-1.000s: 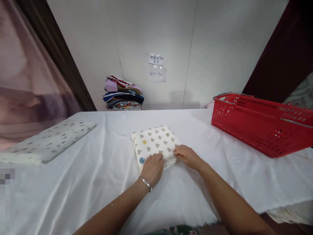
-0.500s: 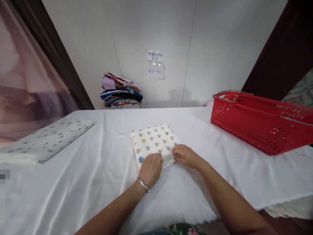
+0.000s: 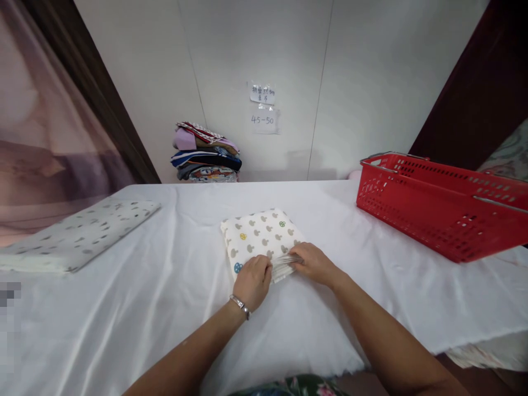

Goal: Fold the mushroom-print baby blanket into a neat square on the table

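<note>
A folded cream cloth (image 3: pixel 262 234) printed with grey mushroom-like shapes and a few coloured ones lies on the white-covered table (image 3: pixel 181 330). Its near edge shows several stacked layers. My left hand (image 3: pixel 253 279), with a silver bracelet at the wrist, is closed on the layers at the near left part of that edge. At the near right corner, my right hand (image 3: pixel 312 264) pinches the layers too. The fingertips of both hands are partly hidden by the cloth.
On the left lies another folded white cloth (image 3: pixel 91 231) with grey marks. A red basket (image 3: pixel 433 214) with metal handles stands at the right. Behind the table's far edge rises a stack of folded fabrics (image 3: pixel 206 157), against a wall with paper notes (image 3: pixel 264 110).
Both hands keep hold of the near edge. Its upper layers are lifted a little, and the stacked layers beneath show more. The left hand has risen slightly.
</note>
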